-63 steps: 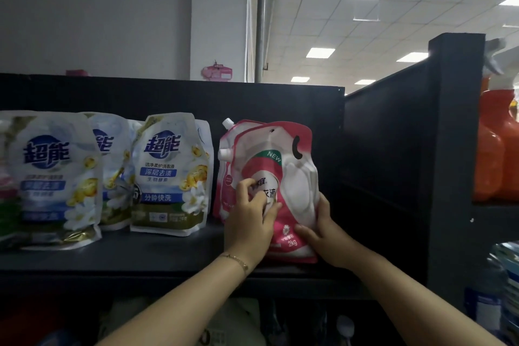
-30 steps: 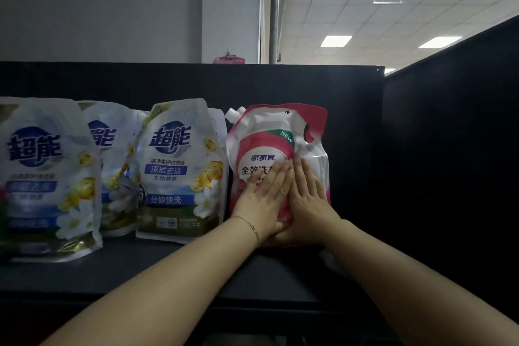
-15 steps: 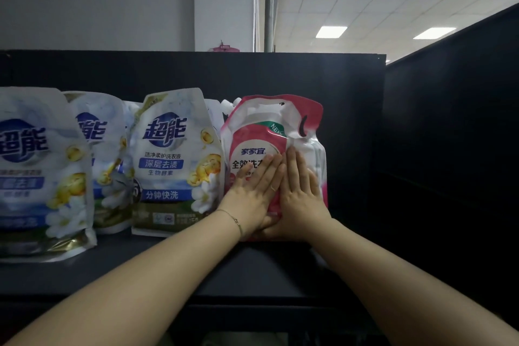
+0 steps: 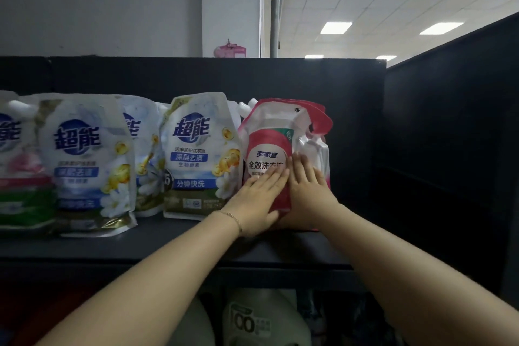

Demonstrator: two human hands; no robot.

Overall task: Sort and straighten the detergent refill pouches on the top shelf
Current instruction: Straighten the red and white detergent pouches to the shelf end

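A pink and white refill pouch [image 4: 276, 132] stands upright at the right end of the row on the black top shelf [image 4: 168, 244], with another pink pouch behind it. My left hand [image 4: 257, 199] and my right hand [image 4: 307, 191] lie side by side with straight fingers, pressing flat against its lower front. Left of it stands a white and blue pouch [image 4: 196, 157], touching the pink one. Further left are two more white and blue pouches [image 4: 87, 166], one partly behind the other, and a pouch with pink and green [image 4: 16, 177] at the frame edge.
A black back panel [image 4: 196, 76] runs behind the pouches and a black side wall [image 4: 449, 149] closes the shelf on the right. The shelf floor right of the pink pouch is bare. Large white jugs [image 4: 261, 320] stand on the shelf below.
Two seconds ago my hands gripped the pink pouch by its sides; now both lie flat on its front. The pouch stands closer to the white and blue pouch. The view has shifted right.
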